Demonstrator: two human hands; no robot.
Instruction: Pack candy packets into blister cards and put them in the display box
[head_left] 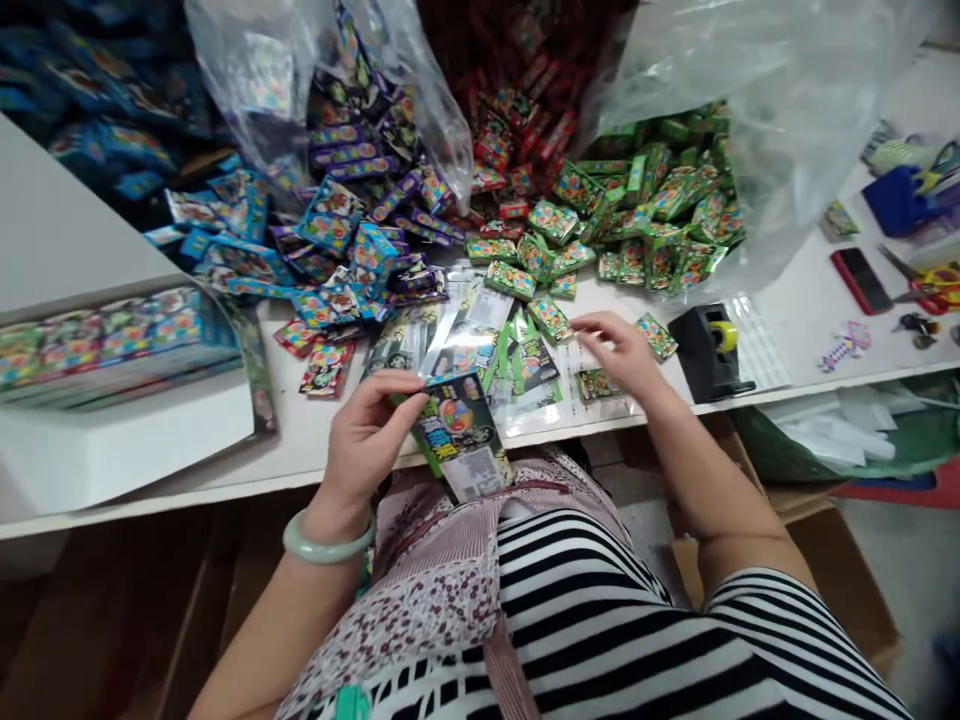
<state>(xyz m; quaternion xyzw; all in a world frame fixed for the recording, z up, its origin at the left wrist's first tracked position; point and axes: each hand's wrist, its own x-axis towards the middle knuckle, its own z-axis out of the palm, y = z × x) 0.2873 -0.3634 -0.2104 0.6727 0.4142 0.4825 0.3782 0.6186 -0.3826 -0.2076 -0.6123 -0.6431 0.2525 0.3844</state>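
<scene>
In my left hand (375,425), pinched between thumb and fingers, is a dark printed packet (461,430) with bright balloon-like pictures and a pale panel at its lower end. It hangs tilted over the table's front edge. My right hand (615,350) reaches over the table with curved, slightly parted fingers. Its fingertips are at the end of a small green box (550,318); I cannot tell whether they touch it. Beneath that hand lies another small box (600,384). Flat printed packets (529,360) are spread between my hands.
Piles of blue boxes (240,250), purple boxes (352,150), red boxes (499,140) and green boxes (667,210) spill from clear bags. At left stands a white carton (172,440) with rows of boxes. A tape dispenser (705,350), red phone (861,282) and scissors (930,285) lie right.
</scene>
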